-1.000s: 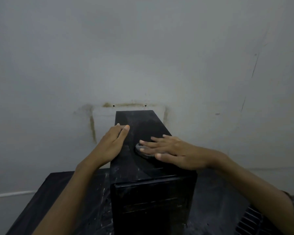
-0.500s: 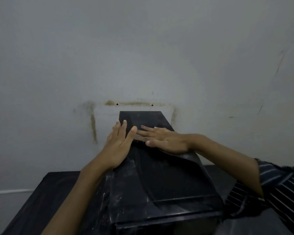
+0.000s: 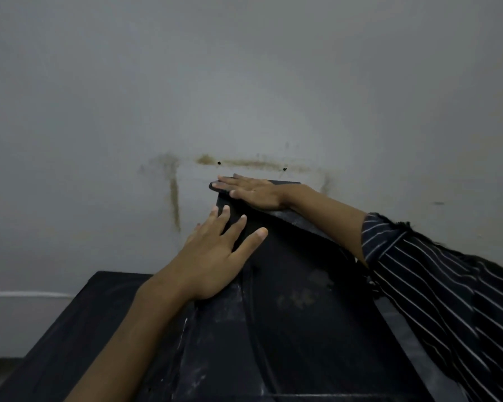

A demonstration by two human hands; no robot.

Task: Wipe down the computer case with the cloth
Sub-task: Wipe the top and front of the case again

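The black computer case (image 3: 302,300) stands on end before me, its dusty, smeared top panel running away toward the wall. My right hand (image 3: 253,192) lies flat across the far end of that panel, pressing down on the cloth. Only a thin dark sliver of the cloth (image 3: 213,186) shows under the fingertips; the rest is hidden by the palm. My left hand (image 3: 215,256) rests flat on the panel's left edge, nearer to me, fingers spread, holding nothing.
The case sits on a black table (image 3: 84,329) pushed against a grey wall with brown stains (image 3: 173,198) just behind it. A white cable (image 3: 26,294) runs along the wall at the left. My striped sleeve (image 3: 433,285) hangs over the case's right side.
My right hand has slid with the cloth from the middle of the top panel to its far end. My left hand stayed on the left edge, and my head leaned in closer.
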